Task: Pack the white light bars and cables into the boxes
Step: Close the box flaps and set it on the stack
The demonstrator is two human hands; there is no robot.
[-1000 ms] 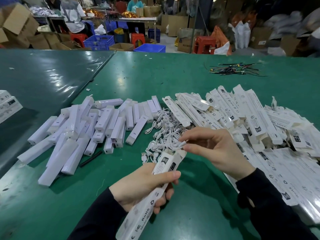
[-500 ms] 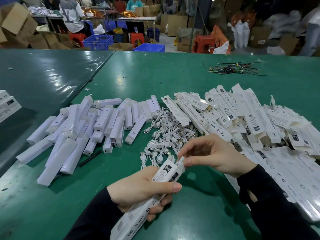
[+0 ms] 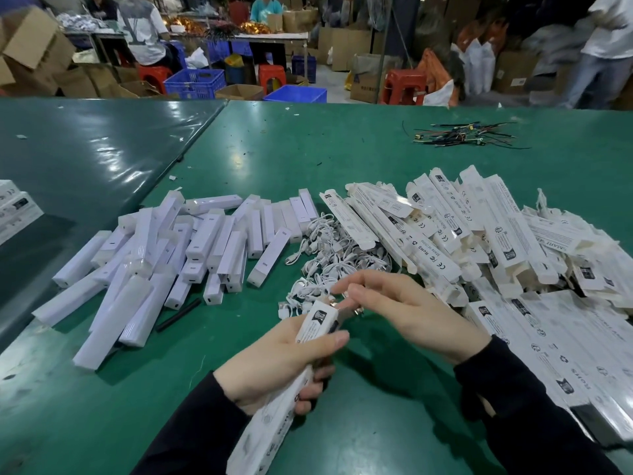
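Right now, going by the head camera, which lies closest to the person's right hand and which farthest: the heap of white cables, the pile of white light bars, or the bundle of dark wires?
From the right hand:
1. White cables, just beyond its fingertips, mid-table.
2. White light bars, piled to the left.
3. Dark wires, far back on the right of the table.

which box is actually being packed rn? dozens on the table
The box gripped in the left hand, its open top end pointing away, right hand fingers at that opening. All the other boxes lie loose in the heap on the right.
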